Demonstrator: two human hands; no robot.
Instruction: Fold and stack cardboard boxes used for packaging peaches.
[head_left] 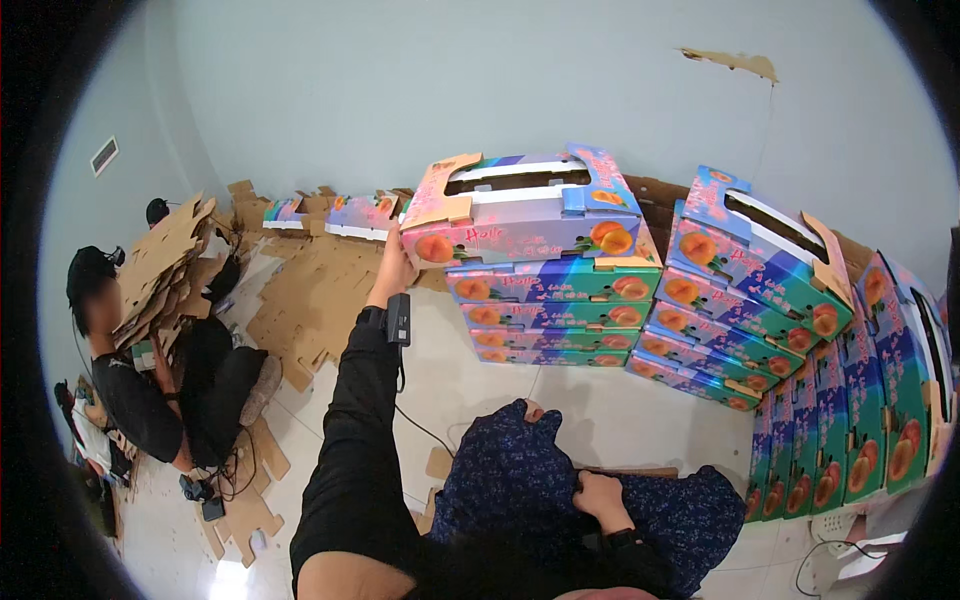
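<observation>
My left hand is at the near left corner of a purple fruit carton printed with peaches, gripping its end; some fingers are hidden behind the side. This carton tops a stack and sticks out a little to the left of the cartons beneath it. A long handle opening shows in its lid. Low in front of me, my right hand rests on a dark blue patterned skirt. Its fingers are curled into a fold of the cloth, and their tips are partly hidden.
A second carton stack stands right, with more cartons on edge beyond it. Flattened cardboard lies along the wall. At left a seated person is beside a pile of cardboard sheets. A cable hangs from my left wrist.
</observation>
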